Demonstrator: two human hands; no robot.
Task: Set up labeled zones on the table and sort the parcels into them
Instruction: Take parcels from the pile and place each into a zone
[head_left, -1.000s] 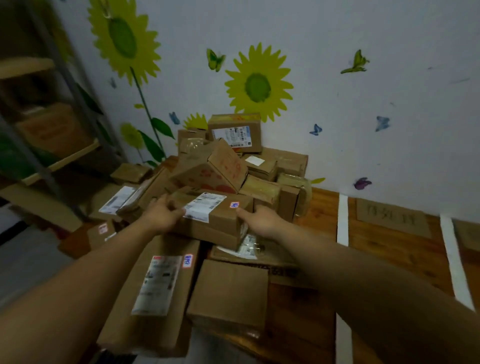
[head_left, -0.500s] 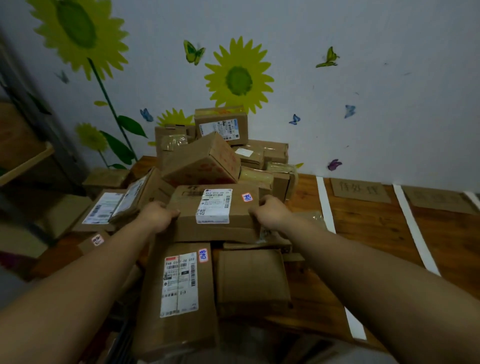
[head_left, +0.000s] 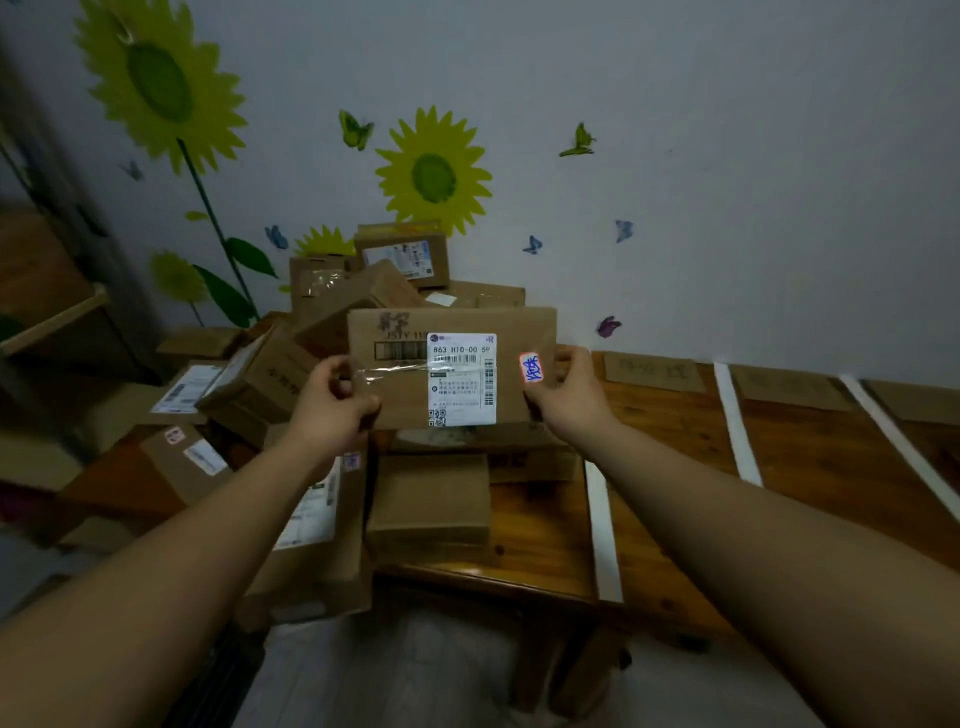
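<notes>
I hold a flat cardboard parcel (head_left: 405, 374) up in front of me, tilted so its top faces the camera. It carries a white shipping label and a small red-edged sticker with blue writing. My left hand (head_left: 332, 402) grips its left edge and my right hand (head_left: 566, 392) grips its right edge. Behind and below it lies the pile of parcels (head_left: 358, 291) on the left end of the wooden table (head_left: 665, 467). White tape strips (head_left: 602, 525) divide the table into zones, each with a cardboard label (head_left: 652, 371) by the wall.
A plain brown box (head_left: 428, 501) and a long labelled box (head_left: 317, 525) lie at the table's near edge below my hands. More parcels (head_left: 184, 387) spill off to the left, next to shelving (head_left: 52, 312). The wall behind has sunflower and butterfly stickers.
Both hands have lifted the parcel off the pile and tipped its labelled face toward me. The view has shifted a little to the right.
</notes>
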